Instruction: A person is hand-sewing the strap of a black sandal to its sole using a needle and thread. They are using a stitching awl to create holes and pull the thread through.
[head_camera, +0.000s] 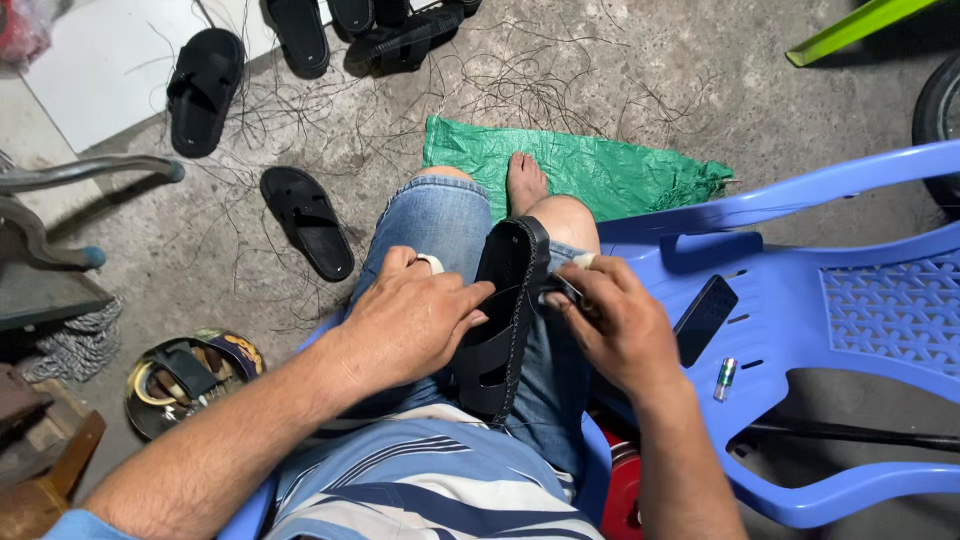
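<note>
sandal (505, 310) work is shown from above: a black sandal is stood on edge across the lap, on the denim shorts (440, 225), sole turned to the right and straps to the left. it is steadied by the left hand (415, 325), whose fingers are curled around the strap side in a closed grip; a pale wrap is seen on one finger. the right hand (620, 325) is pressed against the sole's rim, its grip pinched shut on a small dark tool (562, 290), the tip of which cannot be made out. a row of stitching is visible along the sole's edge from the toe down to where the hands meet, so that stretch is judged done; how much of the far edge is left cannot be told, since it is hidden.

beside the right knee a blue plastic chair (880, 300) is lying, with a dark phone (705, 318) and a small cylinder (725, 378) resting on it. more black sandals (305, 220) are scattered on the concrete floor (600, 70) among loose thread ends, and a green sheet (600, 170) is spread under the bare foot (525, 180). a round tin (190, 380) of odds and ends is seen at the left
</note>
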